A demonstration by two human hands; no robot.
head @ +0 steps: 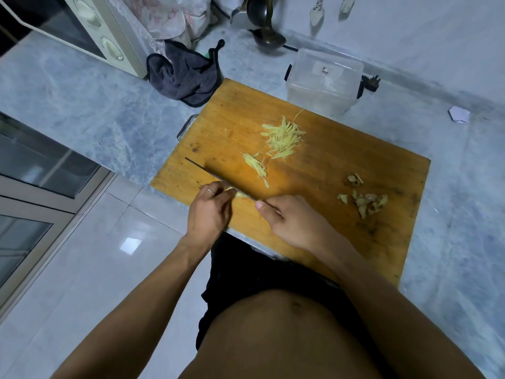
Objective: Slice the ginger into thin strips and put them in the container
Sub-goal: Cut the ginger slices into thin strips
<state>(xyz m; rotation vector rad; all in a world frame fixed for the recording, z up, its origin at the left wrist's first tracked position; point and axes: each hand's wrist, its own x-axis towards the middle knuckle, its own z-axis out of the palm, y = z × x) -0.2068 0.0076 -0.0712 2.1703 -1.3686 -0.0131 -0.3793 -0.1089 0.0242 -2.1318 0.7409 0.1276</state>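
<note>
The left hand [211,212] pinches a ginger piece [237,193] at the cutting board's [341,170] near edge; the right hand [289,220] grips the knife [218,177] beside it. Cut strips [282,139] lie farther off, the container [323,82] beyond on the desk [95,105].

Both forearms come in from 6 o'clock and converge toward 12. Left hand [211,212]: back of hand up, fingers curled down and bunched at the tips, ring on one finger, wrist straight. Right hand [287,217]: at 3 o'clock of the left, close but not touching, fingers wrapped in a grip, thumb [263,210] extended forward, pointing about 10 o'clock.
</note>
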